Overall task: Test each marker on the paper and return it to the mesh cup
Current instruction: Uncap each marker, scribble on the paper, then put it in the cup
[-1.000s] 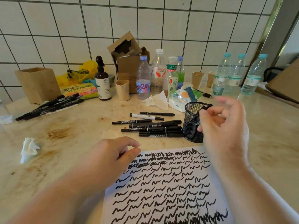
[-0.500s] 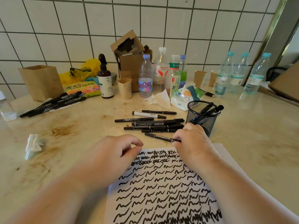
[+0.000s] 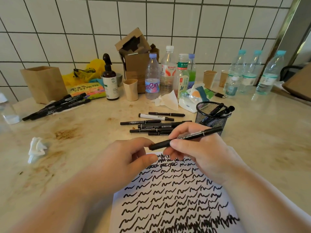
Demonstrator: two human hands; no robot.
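My right hand (image 3: 203,155) grips a thin black marker (image 3: 193,136) and holds it level just above the top edge of the white paper (image 3: 170,199), which is covered with black squiggles. The marker's cap end points left, at the forefinger tip of my left hand (image 3: 122,158). That hand's thumb and fingers are loosely curled and do not pinch the cap. The black mesh cup (image 3: 210,121) stands behind my right hand, with a few markers (image 3: 219,109) leaning in it. Several loose markers (image 3: 151,126) lie left of the cup.
Another bunch of black markers (image 3: 55,106) lies far left by a brown paper box (image 3: 44,83). Bottles (image 3: 152,78), paper cups (image 3: 131,89), a cardboard box (image 3: 134,64) and tissues (image 3: 166,100) line the tiled wall. A crumpled tissue (image 3: 36,148) lies on the left.
My right hand went from the mesh cup to the loose markers, picked one up and brought it over the paper. My left hand has moved up to meet its cap end.
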